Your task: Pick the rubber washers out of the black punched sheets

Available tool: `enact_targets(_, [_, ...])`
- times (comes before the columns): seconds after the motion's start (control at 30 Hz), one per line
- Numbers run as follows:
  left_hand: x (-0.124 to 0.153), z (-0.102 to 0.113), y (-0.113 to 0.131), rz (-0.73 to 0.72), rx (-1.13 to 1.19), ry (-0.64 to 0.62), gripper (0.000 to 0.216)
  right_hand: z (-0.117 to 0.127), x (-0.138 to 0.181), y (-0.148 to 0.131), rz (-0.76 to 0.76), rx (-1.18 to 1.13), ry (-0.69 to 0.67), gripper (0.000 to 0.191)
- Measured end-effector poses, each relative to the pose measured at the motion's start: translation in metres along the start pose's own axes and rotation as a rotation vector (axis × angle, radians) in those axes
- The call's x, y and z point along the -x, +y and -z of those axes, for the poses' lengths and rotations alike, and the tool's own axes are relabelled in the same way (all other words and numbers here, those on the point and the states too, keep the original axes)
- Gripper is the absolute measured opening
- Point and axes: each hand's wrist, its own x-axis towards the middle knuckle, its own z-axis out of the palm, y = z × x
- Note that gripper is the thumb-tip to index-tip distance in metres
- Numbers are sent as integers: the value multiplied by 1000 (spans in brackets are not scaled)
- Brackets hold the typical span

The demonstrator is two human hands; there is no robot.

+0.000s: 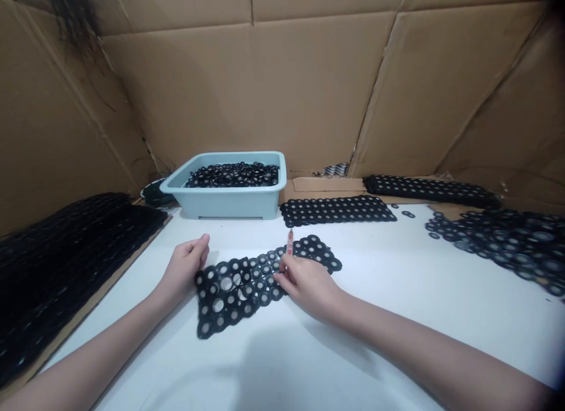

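Observation:
A panel of joined black rings lies at a slant across the white table in front of me, its left part looking folded or doubled. At its upper left corner my left hand is closed, with the thumb up and the fingers curled at the panel's edge. Over the right half of the panel is my right hand, pinching a slim, pen-like tool with a clear and reddish body. The tool's dark tip points up and away from me; its lower end is hidden in the fingers.
A light blue basin full of loose black rings stands at the back. Right of it lie a flat ring panel, a stacked one and a heap of ring pieces. Dark stacked material fills the left side. Cardboard walls enclose the table.

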Motion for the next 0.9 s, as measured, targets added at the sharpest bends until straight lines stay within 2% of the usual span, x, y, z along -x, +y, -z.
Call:
enact_targets(0.2, [-4,1,-5,23,30,85,38,0,3,-3,7,98,-2,9])
enact_targets(0.4, [1,-6,1,4,186,-24,20,-2,3,-3,29,135,23,9])
enact_targets(0.5, [2,-8,3,15,260,-32,8,-2,2,-3,37,161,20,8])
enact_targets(0.6, [2,-8,3,65,262,-21,5,-2,1,-3,47,189,22,9])
enact_targets(0.73, [1,-8,4,180,317,-25,11,-5,2,-5,57,218,24,9])
enact_targets(0.9, [6,-15,27,301,387,-141,15,-3,-2,-2,92,272,21,11])
